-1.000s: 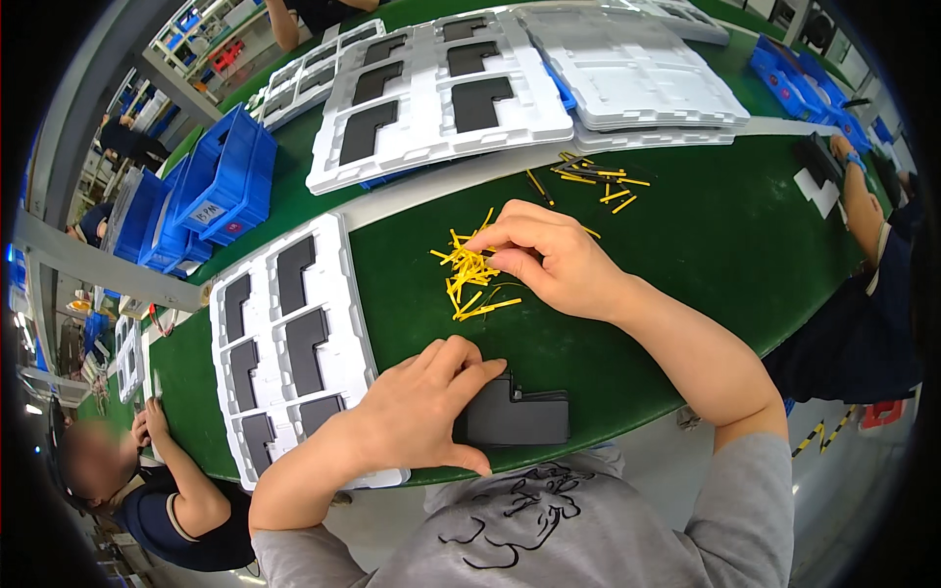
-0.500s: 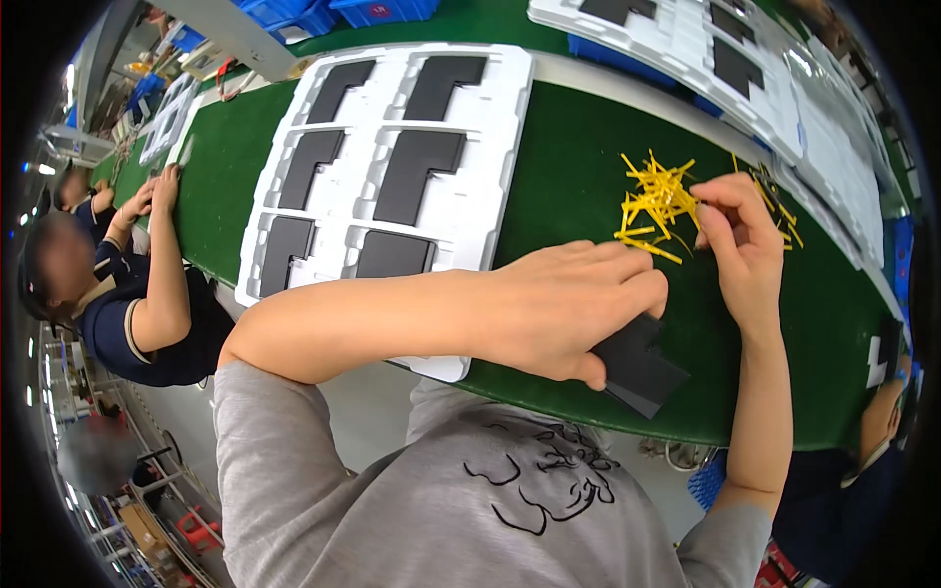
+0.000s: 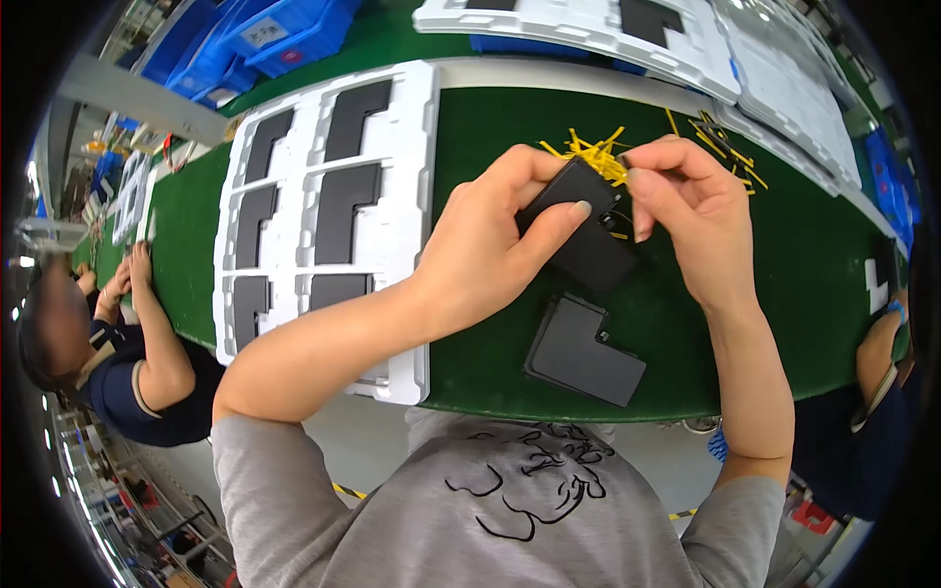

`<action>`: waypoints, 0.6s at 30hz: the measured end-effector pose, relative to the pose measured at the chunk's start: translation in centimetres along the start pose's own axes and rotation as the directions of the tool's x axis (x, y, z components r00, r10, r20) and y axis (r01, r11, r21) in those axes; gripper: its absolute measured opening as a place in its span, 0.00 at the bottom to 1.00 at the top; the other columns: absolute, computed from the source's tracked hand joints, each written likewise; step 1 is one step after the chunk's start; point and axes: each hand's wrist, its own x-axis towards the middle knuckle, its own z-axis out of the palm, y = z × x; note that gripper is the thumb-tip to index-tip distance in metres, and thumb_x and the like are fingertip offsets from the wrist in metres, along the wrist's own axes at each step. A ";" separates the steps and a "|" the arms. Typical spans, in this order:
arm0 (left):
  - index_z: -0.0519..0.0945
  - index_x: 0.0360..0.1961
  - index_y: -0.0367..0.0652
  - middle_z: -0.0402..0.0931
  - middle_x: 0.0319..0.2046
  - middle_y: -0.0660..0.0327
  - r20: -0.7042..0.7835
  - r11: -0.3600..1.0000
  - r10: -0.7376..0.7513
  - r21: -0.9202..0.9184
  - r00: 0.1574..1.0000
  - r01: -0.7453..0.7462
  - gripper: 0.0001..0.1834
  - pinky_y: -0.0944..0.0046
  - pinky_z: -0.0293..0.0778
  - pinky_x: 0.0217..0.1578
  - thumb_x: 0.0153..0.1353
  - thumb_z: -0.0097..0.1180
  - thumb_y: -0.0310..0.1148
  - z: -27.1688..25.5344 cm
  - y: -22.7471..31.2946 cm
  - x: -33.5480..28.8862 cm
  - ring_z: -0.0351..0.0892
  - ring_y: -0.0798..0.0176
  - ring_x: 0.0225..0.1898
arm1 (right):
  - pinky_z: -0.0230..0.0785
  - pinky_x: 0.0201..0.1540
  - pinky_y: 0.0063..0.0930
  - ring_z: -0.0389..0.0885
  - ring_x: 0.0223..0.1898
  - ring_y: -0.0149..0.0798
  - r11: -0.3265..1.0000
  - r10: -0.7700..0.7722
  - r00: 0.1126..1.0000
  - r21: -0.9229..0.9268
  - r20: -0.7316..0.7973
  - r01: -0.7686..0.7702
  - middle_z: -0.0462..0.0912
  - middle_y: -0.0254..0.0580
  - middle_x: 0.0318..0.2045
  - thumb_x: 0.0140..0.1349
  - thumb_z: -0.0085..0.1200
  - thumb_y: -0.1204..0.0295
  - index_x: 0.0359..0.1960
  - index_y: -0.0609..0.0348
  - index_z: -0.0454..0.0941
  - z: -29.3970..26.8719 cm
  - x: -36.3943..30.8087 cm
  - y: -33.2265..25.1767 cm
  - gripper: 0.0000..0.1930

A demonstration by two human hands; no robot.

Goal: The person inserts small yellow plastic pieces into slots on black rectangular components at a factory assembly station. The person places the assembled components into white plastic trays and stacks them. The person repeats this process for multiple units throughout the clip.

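Observation:
My left hand (image 3: pixel 480 240) is closed round a black L-shaped part (image 3: pixel 593 250), its thumb on the flat face and the part tilted up off the bench. Small connectors or cable ends show along the part's inner edge. At that side my right hand (image 3: pixel 696 211) pinches with thumb and forefinger; what sits between the fingertips is too small to make out. Another black L-shaped part (image 3: pixel 588 353) lies flat on the green bench (image 3: pixel 470 372), nearer my body. Behind the held part is a loose pile of thin yellow strips (image 3: pixel 598 147), partly hidden.
To the left lies a white tray (image 3: pixel 423 196) holding several black L-shaped parts. More white trays (image 3: pixel 578 41) and blue bins (image 3: pixel 294 39) stand at the back. Further strips (image 3: pixel 735 147) are scattered at the back right. Co-workers sit at left (image 3: pixel 118 363) and right (image 3: pixel 872 363).
My left hand has lifted a black part from the bench toward my right hand, baring another one beneath. The right hand has moved from the strips to the held part. The view has shifted.

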 end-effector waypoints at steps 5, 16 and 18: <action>0.68 0.42 0.36 0.81 0.33 0.58 -0.063 0.999 0.037 0.026 0.997 -0.035 0.10 0.73 0.73 0.29 0.63 0.55 0.25 0.3 -0.3 -0.5 0.79 0.72 0.32 | 0.66 0.26 0.13 0.73 0.24 0.20 0.989 -0.074 0.995 -0.136 -0.071 0.064 0.75 0.31 0.30 0.59 0.57 0.80 0.35 0.67 0.81 2.3 -0.6 -1.0 0.04; 0.68 0.43 0.35 0.80 0.34 0.59 -0.007 0.991 0.064 0.122 0.998 -0.063 0.10 0.75 0.72 0.34 0.63 0.54 0.23 0.1 -0.2 -0.6 0.77 0.75 0.35 | 0.63 0.26 0.15 0.71 0.23 0.21 0.959 -0.119 0.991 -0.265 -0.060 0.099 0.75 0.32 0.29 0.57 0.59 0.80 0.35 0.62 0.83 2.4 -0.6 -1.2 0.05; 0.68 0.43 0.35 0.80 0.34 0.58 -0.001 0.991 0.073 0.114 0.997 -0.072 0.10 0.75 0.73 0.35 0.64 0.54 0.23 0.1 -0.3 -0.5 0.77 0.75 0.35 | 0.63 0.26 0.14 0.71 0.23 0.21 0.961 -0.108 0.992 -0.262 -0.063 0.088 0.75 0.31 0.28 0.57 0.59 0.80 0.35 0.62 0.83 2.4 -0.6 -1.2 0.05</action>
